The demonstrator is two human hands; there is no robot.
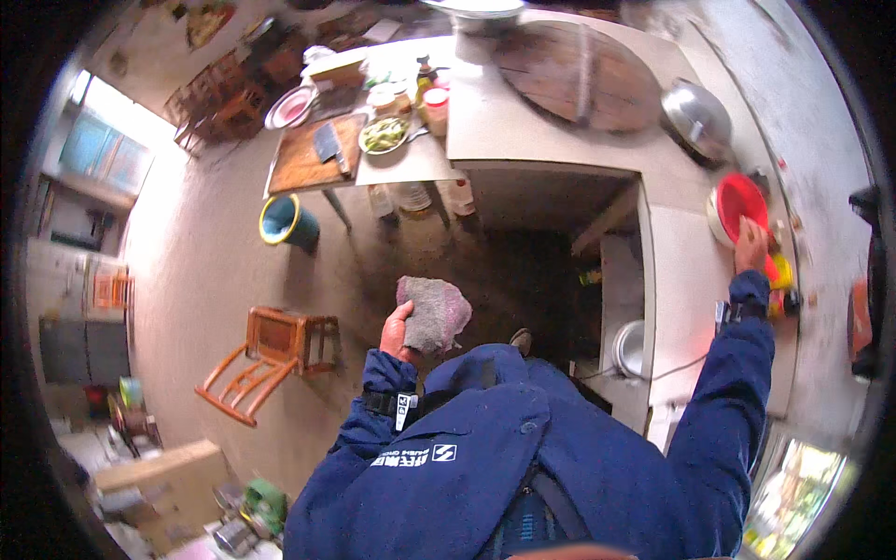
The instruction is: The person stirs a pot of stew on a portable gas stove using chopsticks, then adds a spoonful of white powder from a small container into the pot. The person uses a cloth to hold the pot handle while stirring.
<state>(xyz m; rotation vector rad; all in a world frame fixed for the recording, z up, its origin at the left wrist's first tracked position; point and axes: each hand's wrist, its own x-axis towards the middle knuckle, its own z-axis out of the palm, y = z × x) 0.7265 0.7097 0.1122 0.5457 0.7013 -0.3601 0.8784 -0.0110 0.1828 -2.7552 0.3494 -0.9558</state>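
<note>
My left hand (399, 336) holds a folded grey and pink cloth (435, 315) in front of my body, above the floor. Over on the right, my right hand (752, 246) is at the near rim of a red-lined plastic bowl (740, 203) with a pale outer side. Its fingers appear closed on that rim, though blur hides the exact grip. The bowl is at the wall side of a pale counter (700, 280). Just beside my right hand lies a yellow and red packet (780, 273).
A round wooden lid (546, 77) and a domed metal lid (696, 115) rest on the counter. On the adjoining table, a cleaver (327, 143) lies on a cutting board (294, 164) beside a bowl of cut vegetables (383, 134). A bucket (297, 227) and a wooden chair (273, 343) stand left.
</note>
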